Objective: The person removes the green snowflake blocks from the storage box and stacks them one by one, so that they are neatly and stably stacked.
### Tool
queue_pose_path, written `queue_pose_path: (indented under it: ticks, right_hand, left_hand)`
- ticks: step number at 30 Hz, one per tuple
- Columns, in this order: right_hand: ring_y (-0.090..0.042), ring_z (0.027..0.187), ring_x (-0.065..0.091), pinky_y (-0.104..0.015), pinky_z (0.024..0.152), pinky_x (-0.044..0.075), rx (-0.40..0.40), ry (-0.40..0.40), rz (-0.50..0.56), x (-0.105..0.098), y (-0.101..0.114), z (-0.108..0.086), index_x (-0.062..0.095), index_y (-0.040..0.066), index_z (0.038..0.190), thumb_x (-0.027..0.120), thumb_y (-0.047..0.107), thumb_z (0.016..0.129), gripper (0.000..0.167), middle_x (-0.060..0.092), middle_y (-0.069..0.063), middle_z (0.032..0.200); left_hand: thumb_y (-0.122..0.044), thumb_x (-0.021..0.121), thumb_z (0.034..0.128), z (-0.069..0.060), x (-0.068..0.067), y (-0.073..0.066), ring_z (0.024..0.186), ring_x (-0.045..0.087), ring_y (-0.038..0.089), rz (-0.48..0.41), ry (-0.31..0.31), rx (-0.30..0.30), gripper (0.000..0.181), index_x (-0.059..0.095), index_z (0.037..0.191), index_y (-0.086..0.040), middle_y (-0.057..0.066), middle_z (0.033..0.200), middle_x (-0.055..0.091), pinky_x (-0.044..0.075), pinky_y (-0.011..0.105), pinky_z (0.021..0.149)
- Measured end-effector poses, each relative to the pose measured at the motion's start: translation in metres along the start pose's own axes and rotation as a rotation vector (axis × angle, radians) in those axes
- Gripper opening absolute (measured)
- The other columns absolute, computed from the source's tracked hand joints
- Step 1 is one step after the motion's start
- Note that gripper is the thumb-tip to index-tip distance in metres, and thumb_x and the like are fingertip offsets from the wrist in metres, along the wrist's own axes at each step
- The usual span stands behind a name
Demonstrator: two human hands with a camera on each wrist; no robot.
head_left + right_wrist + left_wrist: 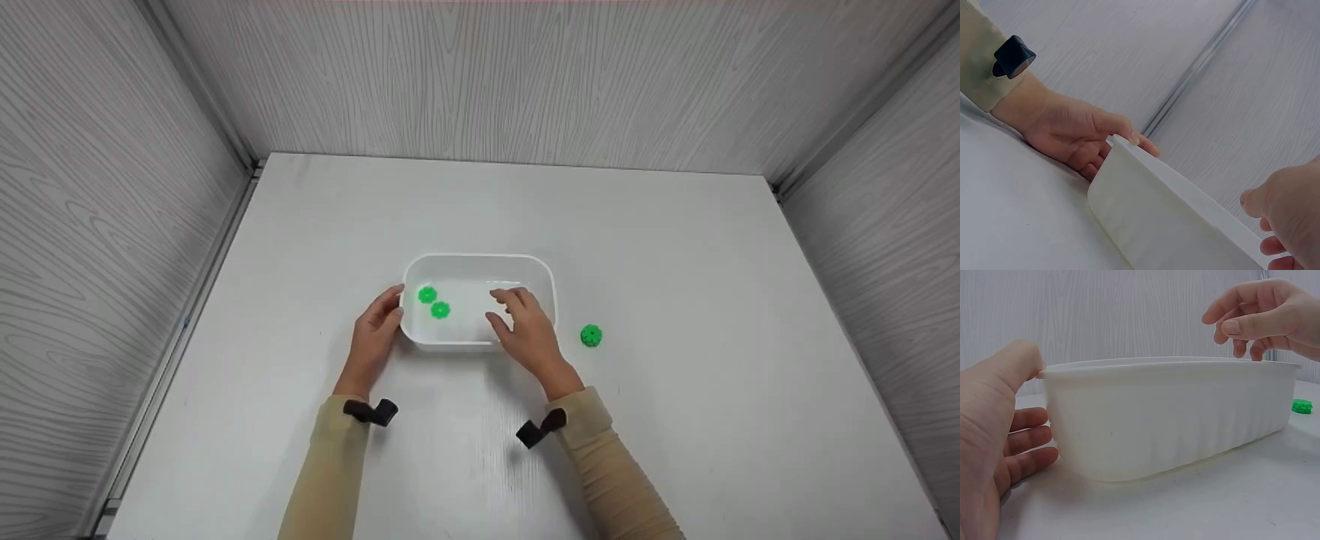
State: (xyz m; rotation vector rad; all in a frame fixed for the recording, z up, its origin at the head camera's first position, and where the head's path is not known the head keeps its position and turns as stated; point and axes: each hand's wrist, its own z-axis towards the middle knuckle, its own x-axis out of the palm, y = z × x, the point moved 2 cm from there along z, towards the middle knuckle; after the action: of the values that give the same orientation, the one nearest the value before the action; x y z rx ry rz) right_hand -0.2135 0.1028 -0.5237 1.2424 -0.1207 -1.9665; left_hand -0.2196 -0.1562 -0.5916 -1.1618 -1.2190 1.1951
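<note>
A white plastic tub with rounded corners stands on the white table. My left hand grips its left end; in the left wrist view, fingers lie against the end wall and the rim is touched from above. Two green flower-shaped pieces lie inside the tub, in its left half. Over the right half hovers my right hand, its fingers loosely bent and apart from the thumb, with nothing between them. Right of the tub, more green flower-shaped pieces appear stacked on the table.
Wood-grain panels enclose the table at the back and both sides. Each beige sleeve carries a black wrist mount. The tub's rim stands higher than the green stack.
</note>
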Motion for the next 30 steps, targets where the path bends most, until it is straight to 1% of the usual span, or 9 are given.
queue_pose_path:
  ticks: [4,8,12,16,18,20,22,25,30]
  right_hand:
    - [-0.018,0.087,0.057,-0.029,0.071,0.05,-0.016,0.038,-0.005,0.006,0.005,0.008,0.058,0.007,0.116,0.066,0.014,0.087,0.03,0.057,-0.007,0.101]
    - [-0.019,0.088,0.056,-0.03,0.071,0.049,-0.03,0.077,0.003,0.011,0.01,0.015,0.058,0.007,0.116,0.065,0.016,0.088,0.03,0.057,-0.007,0.1]
    - [-0.019,0.087,0.055,-0.031,0.07,0.048,-0.032,0.104,0.007,0.017,0.013,0.02,0.058,0.007,0.115,0.064,0.016,0.088,0.029,0.057,-0.007,0.097]
    - [-0.02,0.086,0.055,-0.031,0.07,0.048,-0.041,0.135,-0.003,0.023,0.016,0.021,0.058,0.007,0.115,0.063,0.015,0.09,0.027,0.056,-0.007,0.097]
    - [-0.02,0.085,0.055,-0.031,0.07,0.048,-0.041,0.154,0.002,0.026,0.017,0.022,0.058,0.007,0.115,0.062,0.015,0.09,0.027,0.057,-0.007,0.097]
    - [-0.02,0.086,0.055,-0.031,0.071,0.048,-0.032,0.182,0.017,0.028,0.018,0.024,0.058,0.007,0.116,0.061,0.016,0.091,0.027,0.057,-0.007,0.099]
    - [-0.02,0.087,0.056,-0.031,0.072,0.049,-0.011,0.22,0.039,0.03,0.019,0.028,0.058,0.008,0.116,0.061,0.017,0.091,0.027,0.057,-0.007,0.1]
    - [-0.02,0.087,0.057,-0.031,0.073,0.049,0.028,0.288,0.064,0.034,0.019,0.033,0.058,0.008,0.117,0.061,0.019,0.091,0.028,0.056,-0.007,0.101]
    - [-0.02,0.09,0.058,-0.03,0.076,0.049,0.076,0.393,0.058,0.042,0.016,0.041,0.058,0.008,0.118,0.06,0.022,0.092,0.03,0.055,-0.006,0.104]
  left_hand:
    - [-0.022,0.053,0.0958,-0.001,0.001,0.001,0.121,0.046,0.018,0.034,-0.018,0.017,0.038,0.051,0.134,-0.022,0.01,0.129,0.052,0.037,0.031,0.1]
    - [-0.024,0.054,0.0954,-0.001,0.001,0.002,0.12,0.046,0.016,0.036,-0.019,0.03,0.037,0.052,0.133,-0.023,0.008,0.129,0.053,0.037,0.032,0.1]
    - [-0.024,0.054,0.0952,-0.001,0.0,0.002,0.121,0.046,0.015,0.031,-0.012,0.02,0.037,0.052,0.132,-0.025,0.005,0.13,0.052,0.038,0.031,0.1]
    - [-0.02,0.053,0.0957,-0.002,-0.001,0.0,0.123,0.045,0.016,0.02,0.0,0.008,0.037,0.052,0.133,-0.023,0.007,0.132,0.051,0.037,0.03,0.1]
    - [-0.017,0.053,0.0958,-0.003,-0.002,-0.002,0.123,0.044,0.019,0.008,0.007,0.005,0.038,0.052,0.133,-0.021,0.009,0.132,0.051,0.037,0.031,0.101]
    - [-0.015,0.052,0.0959,-0.005,-0.001,-0.009,0.124,0.043,0.022,0.006,0.015,0.009,0.039,0.051,0.134,-0.017,0.013,0.133,0.049,0.037,0.031,0.101]
    - [-0.013,0.052,0.0957,-0.007,0.0,-0.015,0.125,0.042,0.025,0.001,0.025,0.02,0.039,0.05,0.135,-0.014,0.016,0.133,0.048,0.037,0.032,0.101]
    - [-0.013,0.051,0.0961,-0.01,0.002,-0.025,0.126,0.042,0.027,0.023,0.036,0.036,0.04,0.048,0.136,-0.009,0.018,0.133,0.048,0.038,0.032,0.1]
    - [-0.012,0.05,0.0966,-0.011,0.003,-0.029,0.126,0.041,0.028,0.046,0.045,0.048,0.04,0.046,0.136,-0.005,0.019,0.134,0.047,0.038,0.032,0.099]
